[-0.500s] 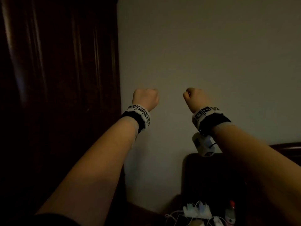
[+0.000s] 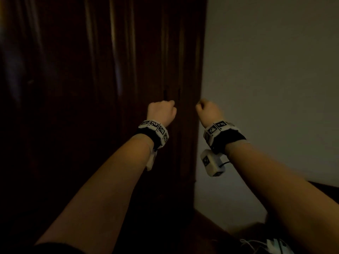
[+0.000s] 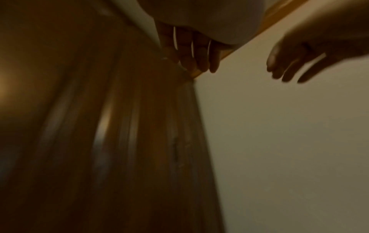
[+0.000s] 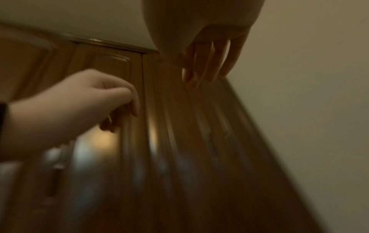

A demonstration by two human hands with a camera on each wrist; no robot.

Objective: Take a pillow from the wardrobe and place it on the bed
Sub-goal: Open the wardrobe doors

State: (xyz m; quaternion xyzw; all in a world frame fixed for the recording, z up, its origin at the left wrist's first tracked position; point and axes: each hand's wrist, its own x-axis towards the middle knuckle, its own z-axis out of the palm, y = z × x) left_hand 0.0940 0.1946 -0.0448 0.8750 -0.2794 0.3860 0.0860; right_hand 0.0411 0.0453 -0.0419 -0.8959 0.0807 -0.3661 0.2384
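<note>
The dark wooden wardrobe (image 2: pixel 91 107) fills the left and middle of the head view, its doors closed; two slim vertical handles (image 2: pixel 166 94) show near its right side. My left hand (image 2: pixel 161 111) is raised in front of that door, just below the handles, fingers loosely curled and holding nothing. My right hand (image 2: pixel 208 111) hangs level with it at the wardrobe's right edge, also holding nothing. In the right wrist view my right fingers (image 4: pixel 207 63) droop relaxed before the wood (image 4: pixel 179 141). In the left wrist view my left fingers (image 3: pixel 189 53) hang the same way. No pillow is visible.
A plain pale wall (image 2: pixel 275 88) takes up the right half. A dark piece of furniture (image 2: pixel 326 187) edges in low on the right. White cables and chargers (image 2: pixel 271 244) lie at the bottom right.
The view has swung left, so the wardrobe now fills much more of the picture. Both hands, earlier in front of the bare wall, are now in front of the wardrobe's right side.
</note>
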